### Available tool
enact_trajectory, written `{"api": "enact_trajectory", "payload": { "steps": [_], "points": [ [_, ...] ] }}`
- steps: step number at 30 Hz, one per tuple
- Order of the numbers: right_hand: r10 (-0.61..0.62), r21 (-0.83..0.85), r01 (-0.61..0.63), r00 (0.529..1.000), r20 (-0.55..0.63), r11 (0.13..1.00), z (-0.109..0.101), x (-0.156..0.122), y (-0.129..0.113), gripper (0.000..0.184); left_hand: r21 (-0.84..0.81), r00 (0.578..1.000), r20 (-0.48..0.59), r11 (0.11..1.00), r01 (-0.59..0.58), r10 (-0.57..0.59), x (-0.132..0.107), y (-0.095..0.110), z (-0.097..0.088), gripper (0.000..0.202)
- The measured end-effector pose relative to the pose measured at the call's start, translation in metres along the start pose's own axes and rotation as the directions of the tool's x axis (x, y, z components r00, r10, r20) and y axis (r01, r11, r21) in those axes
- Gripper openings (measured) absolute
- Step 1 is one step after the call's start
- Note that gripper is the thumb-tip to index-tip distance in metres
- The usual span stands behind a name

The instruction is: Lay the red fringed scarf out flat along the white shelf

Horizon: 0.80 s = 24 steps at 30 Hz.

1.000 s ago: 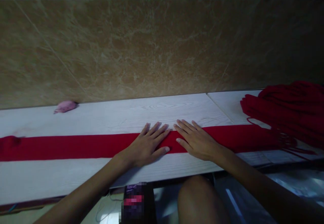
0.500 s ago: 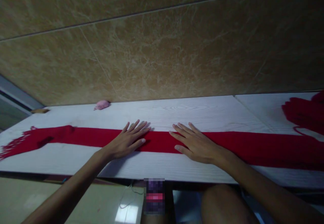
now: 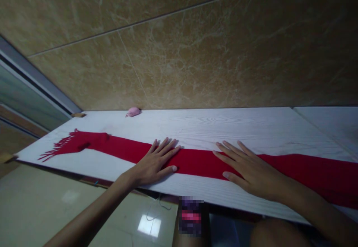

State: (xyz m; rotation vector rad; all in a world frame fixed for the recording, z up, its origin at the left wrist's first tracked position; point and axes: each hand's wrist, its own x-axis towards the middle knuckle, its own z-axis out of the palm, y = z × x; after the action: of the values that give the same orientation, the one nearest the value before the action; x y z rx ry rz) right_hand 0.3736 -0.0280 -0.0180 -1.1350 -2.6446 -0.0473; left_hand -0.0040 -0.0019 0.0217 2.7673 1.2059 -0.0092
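Note:
A long red scarf [image 3: 198, 163] lies stretched across the white wood-grain surface [image 3: 195, 126], its fringed end at the left and a bunched fold near that fringe. My left hand [image 3: 156, 161] rests flat on the scarf with the fingers spread. To its right, my right hand [image 3: 246, 168] also lies on the cloth, palm down and fingers apart. A bare stretch of scarf shows between the two hands. Past my right forearm the scarf runs out of view.
A small pink object [image 3: 133, 111] sits at the back against the brown tiled wall [image 3: 181, 60]. A brown block [image 3: 78, 115] stands by the window frame [image 3: 36, 73] at the left. My knee [image 3: 276, 234] and a shiny floor [image 3: 112, 209] show below the front edge.
The view has swung left, so the scarf's fringe sits further in and the red bundle at the right is out of sight. My hands are slightly further apart, both still flat.

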Motion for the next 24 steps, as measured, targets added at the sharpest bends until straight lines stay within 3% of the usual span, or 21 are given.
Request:
{"api": "enact_trajectory", "payload": {
  "steps": [4, 6, 8, 10, 12, 14, 16, 19, 24],
  "points": [
    [-0.005, 0.021, 0.005, 1.000, 0.007, 1.000, -0.002, -0.015, 0.008, 0.065, -0.023, 0.999, 0.024, 0.999, 0.033, -0.033, -0.031, -0.003, -0.010, 0.072],
    [0.013, 0.053, -0.014, 0.999, 0.033, 0.998, -0.007, -0.010, 0.006, 0.067, -0.052, 0.995, -0.039, 0.995, 0.091, -0.093, -0.054, -0.023, -0.018, 0.064],
    [0.029, 0.107, -0.039, 0.995, 0.095, 0.994, -0.014, 0.008, -0.003, 0.067, -0.089, 0.963, -0.181, 0.978, 0.186, -0.200, -0.082, -0.053, -0.026, 0.056],
    [0.022, 0.177, -0.053, 0.985, 0.172, 0.983, -0.020, 0.036, -0.020, 0.066, -0.157, 0.869, -0.338, 0.932, 0.327, -0.361, -0.110, -0.086, -0.032, 0.051],
    [-0.012, 0.245, -0.045, 0.974, 0.225, 0.968, -0.024, 0.069, -0.039, 0.067, -0.277, 0.722, -0.422, 0.837, 0.472, -0.548, -0.136, -0.115, -0.036, 0.050],
    [-0.059, 0.291, -0.016, 0.967, 0.247, 0.957, -0.025, 0.101, -0.057, 0.067, -0.402, 0.573, -0.427, 0.714, 0.573, -0.700, -0.156, -0.138, -0.037, 0.050],
    [-0.098, 0.309, 0.020, 0.966, 0.238, 0.951, -0.024, 0.126, -0.072, 0.067, -0.478, 0.452, -0.406, 0.606, 0.636, -0.794, -0.170, -0.154, -0.036, 0.048],
    [-0.162, 0.295, 0.095, 0.964, 0.210, 0.951, -0.018, 0.150, -0.090, 0.064, -0.508, 0.337, -0.391, 0.506, 0.697, -0.857, -0.185, -0.173, -0.032, 0.041],
    [-0.234, 0.305, 0.165, 0.950, 0.206, 0.938, 0.002, 0.156, -0.105, 0.060, -0.553, 0.204, -0.368, 0.390, 0.737, -0.907, -0.204, -0.208, -0.028, 0.032]
  ]
}}
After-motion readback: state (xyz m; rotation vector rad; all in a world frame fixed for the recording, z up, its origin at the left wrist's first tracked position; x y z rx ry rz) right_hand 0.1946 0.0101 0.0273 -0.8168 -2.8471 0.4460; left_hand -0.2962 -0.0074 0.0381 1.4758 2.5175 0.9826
